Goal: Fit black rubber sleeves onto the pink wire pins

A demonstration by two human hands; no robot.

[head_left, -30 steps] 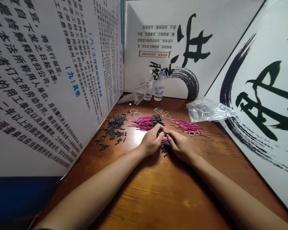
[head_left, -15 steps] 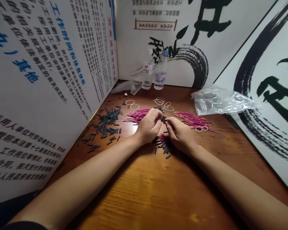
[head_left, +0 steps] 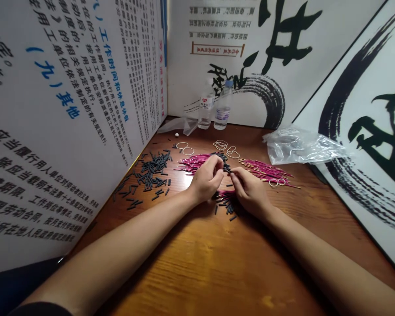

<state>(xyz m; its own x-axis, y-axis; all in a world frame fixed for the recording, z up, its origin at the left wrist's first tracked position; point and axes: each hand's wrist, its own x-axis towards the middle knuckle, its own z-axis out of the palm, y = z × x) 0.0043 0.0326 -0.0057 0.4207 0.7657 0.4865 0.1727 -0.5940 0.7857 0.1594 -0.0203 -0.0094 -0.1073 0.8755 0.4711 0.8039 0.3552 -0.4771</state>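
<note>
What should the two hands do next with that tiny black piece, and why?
Probably ease the small black tube further along the pink wire. The left hand and right hand meet fingertip to fingertip around it, above a little heap of pink wires and loose black tubes. How far the tube is on cannot be seen.

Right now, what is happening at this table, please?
A person sits at a wooden table with both hands together. The left hand and the right hand pinch a small black tube piece between their fingertips, above a little heap of pink wires. Loose black tubes lie to the left, more pink wires to the right, rubber bands and two bottles behind.
</note>
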